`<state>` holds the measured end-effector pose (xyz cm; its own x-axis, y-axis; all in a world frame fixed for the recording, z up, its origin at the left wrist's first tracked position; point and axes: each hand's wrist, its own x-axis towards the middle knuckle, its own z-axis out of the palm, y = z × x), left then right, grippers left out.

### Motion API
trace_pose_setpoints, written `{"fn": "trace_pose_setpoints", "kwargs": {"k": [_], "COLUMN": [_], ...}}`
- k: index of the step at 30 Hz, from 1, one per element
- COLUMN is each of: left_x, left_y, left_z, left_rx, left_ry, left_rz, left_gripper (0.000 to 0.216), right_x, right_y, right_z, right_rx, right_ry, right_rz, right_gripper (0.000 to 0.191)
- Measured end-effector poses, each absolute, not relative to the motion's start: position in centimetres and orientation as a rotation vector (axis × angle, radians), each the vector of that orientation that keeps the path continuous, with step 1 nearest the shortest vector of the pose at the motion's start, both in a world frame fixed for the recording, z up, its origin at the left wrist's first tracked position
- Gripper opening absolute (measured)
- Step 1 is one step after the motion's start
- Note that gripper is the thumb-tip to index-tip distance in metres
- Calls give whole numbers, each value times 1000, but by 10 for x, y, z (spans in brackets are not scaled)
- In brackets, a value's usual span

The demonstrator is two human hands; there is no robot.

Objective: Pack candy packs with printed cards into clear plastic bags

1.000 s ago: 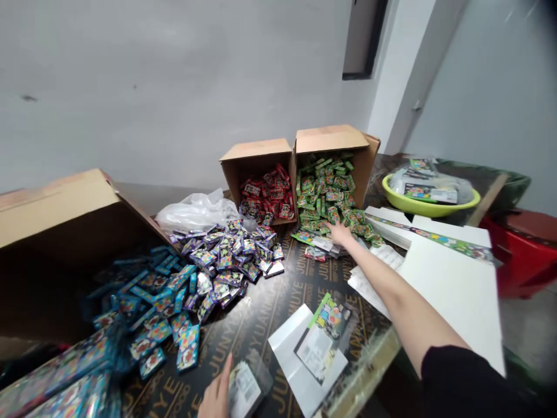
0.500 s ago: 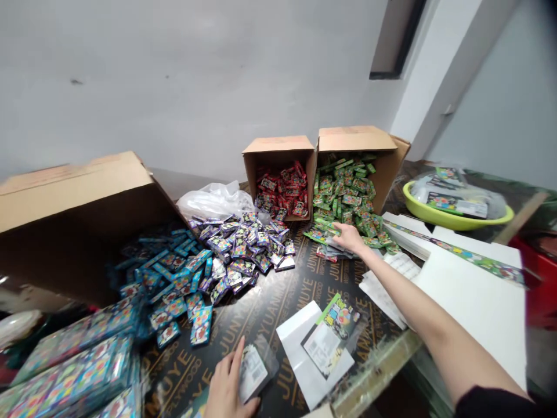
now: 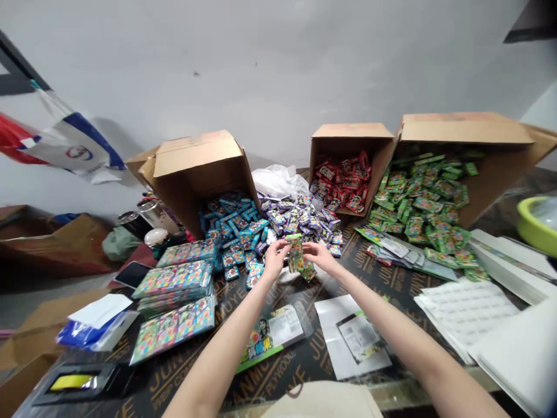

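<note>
Mid-frame, the left hand [image 3: 277,259] and right hand [image 3: 321,257] pinch a clump of green packs [image 3: 297,258] between their fingertips, in front of the purple packs [image 3: 282,215]. The step looks like gathering or squaring them up (fiddly work, from where I stand), and the next move calls for an even, light grip so none slips out.

Left hand [image 3: 277,259] and right hand [image 3: 321,256] hold a green-topped packet [image 3: 297,255]
Purple packets [image 3: 300,216] lie just beyond, blue packets [image 3: 234,223] left, red packets [image 3: 342,181] in a far carton [image 3: 352,130].
</note>
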<state>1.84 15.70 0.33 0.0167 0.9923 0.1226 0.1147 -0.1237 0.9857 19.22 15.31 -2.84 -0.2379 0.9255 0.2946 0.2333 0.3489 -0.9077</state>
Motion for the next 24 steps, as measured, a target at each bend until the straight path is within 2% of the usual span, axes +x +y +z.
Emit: {"fn": "trace_pose_setpoints", "kwargs": {"k": [2,5,7,12,17,19,22,24], "left_x": [5,-14,-20,-23,-35,-42,-48,-50], "left_y": [155,138,120,71,32,18,1,-7], "left_z": [4,7,9,9,-2,-10,-23,-31], "left_rx": [1345,1274,1238,1192,1272,1518,2034,2209], "left_ry": [1263,1265,1237,1160,1197,1287,1437,1486], "left_rz": [1259,1226,1162,996,871,799,553,417], "left_gripper": [29,33,36,39,51,64,97,102], "right_x": [187,183,178,165,171,176,182,186], "right_y": [148,132,117,77,42,34,25,20], "right_z": [-20,-3,7,15,6,-2,-16,-25], "right_rx": [-1066,-1097,-1032,-878,-996,-1078,-1194,-1230], "right_ry": [-1745,-1911,-2056,-2205,-2156,-2179,-2234,-2269], "right_rz": [822,517,420,458,481,449,394,401], "right_gripper": [54,85,93,79,71,67,63,63]}}
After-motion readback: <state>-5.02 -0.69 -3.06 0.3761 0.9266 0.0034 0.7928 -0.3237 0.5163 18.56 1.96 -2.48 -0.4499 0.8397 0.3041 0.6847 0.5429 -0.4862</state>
